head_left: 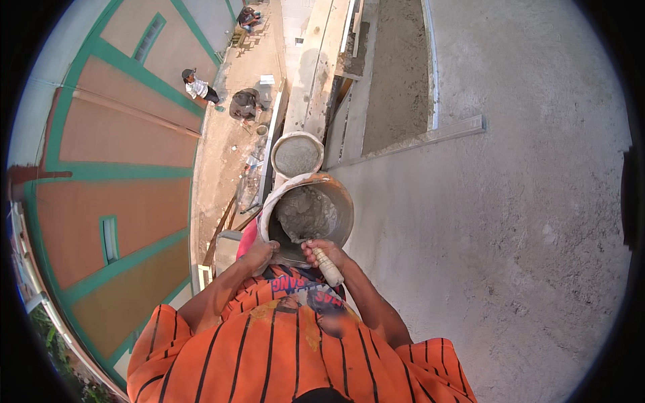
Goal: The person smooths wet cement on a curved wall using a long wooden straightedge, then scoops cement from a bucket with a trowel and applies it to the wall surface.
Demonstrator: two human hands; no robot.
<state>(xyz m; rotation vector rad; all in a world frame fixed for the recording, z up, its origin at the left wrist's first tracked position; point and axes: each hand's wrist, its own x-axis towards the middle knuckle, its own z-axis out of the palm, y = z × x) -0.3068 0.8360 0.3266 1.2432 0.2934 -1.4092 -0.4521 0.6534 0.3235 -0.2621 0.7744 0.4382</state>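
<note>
A pale bucket (pixel 347 201) tilts in front of my body, its mouth toward me, with wet grey mortar (pixel 299 209) inside. My left hand (pixel 261 255) is closed on the bucket's near left rim. With my right hand (pixel 324 252) I grip the trowel (pixel 329 270) by its thick whitish handle. The trowel's blade reaches into the bucket and is mostly hidden by mortar and my fingers. Just beyond, almost touching this bucket, a second round bucket (pixel 275 158) holds mortar with a flatter surface.
Long planks (pixel 312 87) run away beyond the buckets. A grey plastered wall (pixel 510 255) fills the right side, with a straightedge bar (pixel 457 131) against it. Far below left lies a path (pixel 232 144) with several people, beside a brown and green building (pixel 127 134).
</note>
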